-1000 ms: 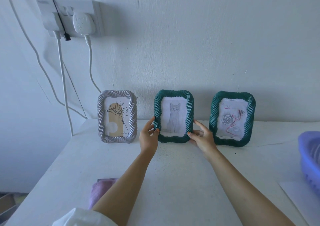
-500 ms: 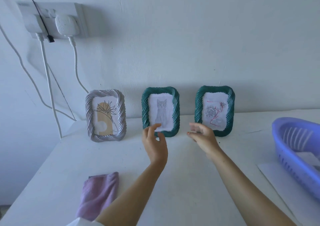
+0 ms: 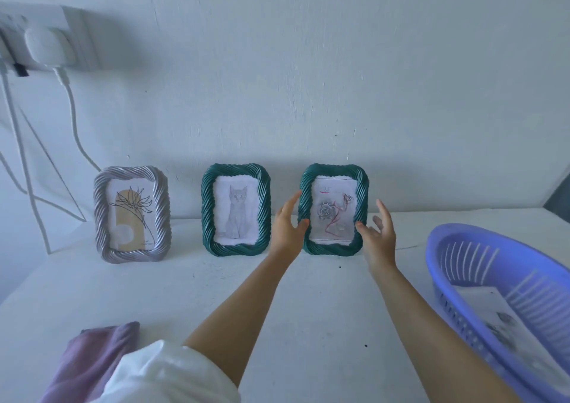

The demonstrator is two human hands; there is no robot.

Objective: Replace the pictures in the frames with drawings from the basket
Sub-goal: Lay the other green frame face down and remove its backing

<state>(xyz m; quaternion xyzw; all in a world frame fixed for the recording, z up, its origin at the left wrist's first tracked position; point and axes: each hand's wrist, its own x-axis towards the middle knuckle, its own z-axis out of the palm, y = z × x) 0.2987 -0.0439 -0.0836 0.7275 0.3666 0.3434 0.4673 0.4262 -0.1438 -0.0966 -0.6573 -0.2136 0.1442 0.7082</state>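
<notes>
A: Head view: which step was that?
B: Frame pickup, judging by the pose. Left hand (image 3: 288, 226) and right hand (image 3: 377, 233) were both spread wide and held nothing, one on each side of the rose frame (image 3: 334, 209). The left thumb lay over the frame's left edge; I couldn't tell if it made contact. The right thumb was just beside the right edge.
A: Frame position?
B: Upright at the back of the table (image 3: 324, 310), near the wall (image 3: 339, 78), rightmost of three. It showed a sketched rose, so I couldn't say whether that one was a drawing from the basket or an original.
A: Next move?
B: Probably curl both hands onto the side rails, lift clear, then turn it over to reach the back. It needed an even two-sided grip. It looked free-standing, so a one-sided push could tip it.
A: Surroundings?
B: Nearest were a white sleeve (image 3: 172, 375) and a purple cloth (image 3: 89, 362), lower left. Basket (image 3: 462, 248) sat at right, near the right forearm, with drawings (image 3: 505, 325) lying in it, blurred. Further back, cat frame (image 3: 236, 209) was just beside the left hand, and silver frame (image 3: 132, 214) was far left. On the wall were a socket (image 3: 46, 41) and hanging cables (image 3: 74, 118).
A: Obstructions?
B: Cat frame was close behind the left hand; a wide swing could knock it. Nothing lay between hands and target.
</notes>
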